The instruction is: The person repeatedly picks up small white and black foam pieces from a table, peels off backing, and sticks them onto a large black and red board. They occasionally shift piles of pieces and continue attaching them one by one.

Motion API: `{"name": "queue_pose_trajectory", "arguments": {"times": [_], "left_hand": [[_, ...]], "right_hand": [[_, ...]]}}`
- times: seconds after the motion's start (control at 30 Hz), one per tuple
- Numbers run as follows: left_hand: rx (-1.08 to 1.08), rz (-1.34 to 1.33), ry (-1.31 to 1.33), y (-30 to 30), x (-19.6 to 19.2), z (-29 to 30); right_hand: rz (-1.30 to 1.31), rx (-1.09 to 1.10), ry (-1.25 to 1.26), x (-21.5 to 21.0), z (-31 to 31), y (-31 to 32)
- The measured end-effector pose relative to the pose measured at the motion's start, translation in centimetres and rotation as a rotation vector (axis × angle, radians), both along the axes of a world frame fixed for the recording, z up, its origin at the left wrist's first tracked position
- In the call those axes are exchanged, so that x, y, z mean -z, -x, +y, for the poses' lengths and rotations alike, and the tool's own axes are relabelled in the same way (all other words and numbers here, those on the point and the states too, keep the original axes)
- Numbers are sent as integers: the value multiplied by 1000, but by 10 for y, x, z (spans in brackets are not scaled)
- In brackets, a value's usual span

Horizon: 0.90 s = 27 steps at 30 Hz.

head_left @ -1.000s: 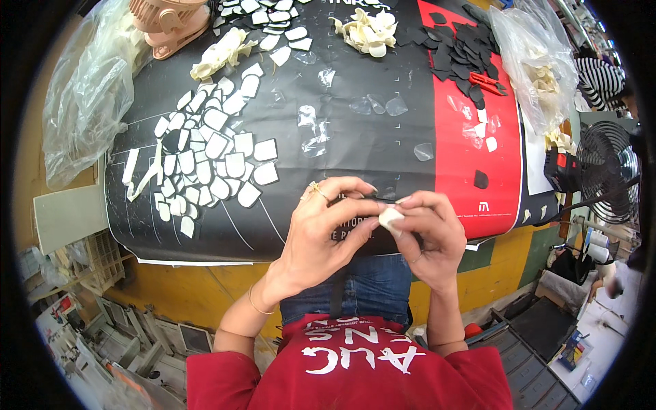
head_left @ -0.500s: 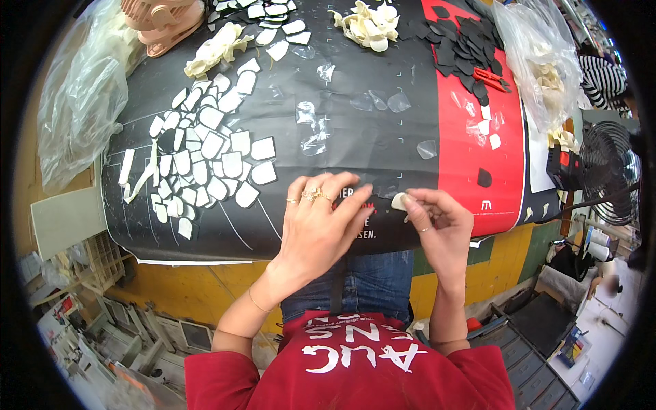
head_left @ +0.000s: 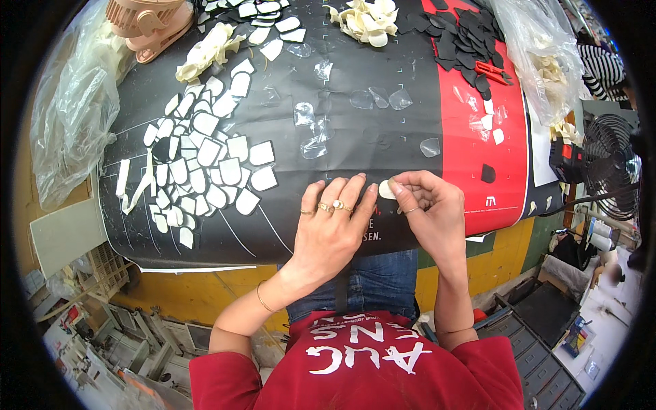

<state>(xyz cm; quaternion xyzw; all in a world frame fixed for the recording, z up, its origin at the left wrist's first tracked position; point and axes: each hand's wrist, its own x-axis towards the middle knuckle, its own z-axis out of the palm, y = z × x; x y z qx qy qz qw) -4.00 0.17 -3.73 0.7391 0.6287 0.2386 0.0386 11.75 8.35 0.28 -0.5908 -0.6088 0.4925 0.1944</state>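
Note:
My right hand pinches a small cream-white cut piece between thumb and fingers, just above the near edge of the black table cover. My left hand lies flat on the cover beside it, fingers together and stretched out, with rings on them; its fingertips almost touch the piece. A spread of many similar white pieces lies to the left of my left hand.
Clear film pieces lie mid-table. Black cut pieces and a cream pile sit at the back, on and near a red sheet. Plastic bags flank the table. A fan stands at the right.
My left hand let go of the piece and flattened onto the cover. My right hand kept the piece and shifted slightly up and left.

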Motion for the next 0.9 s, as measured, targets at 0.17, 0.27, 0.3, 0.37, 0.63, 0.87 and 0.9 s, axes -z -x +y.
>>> {"name": "queue_pose_trajectory", "arguments": {"times": [0.17, 0.27, 0.3, 0.37, 0.63, 0.87, 0.9], "left_hand": [[5, 6, 2, 0, 0, 0], [6, 13, 4, 0, 0, 0], [4, 13, 6, 0, 0, 0], [1, 11, 7, 0, 0, -1], [-12, -27, 6, -2, 1, -1], [7, -32, 1, -2, 2, -2], [8, -22, 5, -2, 2, -2]], "right_hand": [[-42, 20, -17, 2, -1, 2], [-54, 7, -34, 2, -1, 2], [-44, 5, -39, 1, -1, 2], [-33, 2, -47, 1, -2, 2], [-38, -9, -83, 2, -1, 4], [-46, -18, -134, 2, -2, 4], [-52, -17, -143, 2, -2, 4]]}}
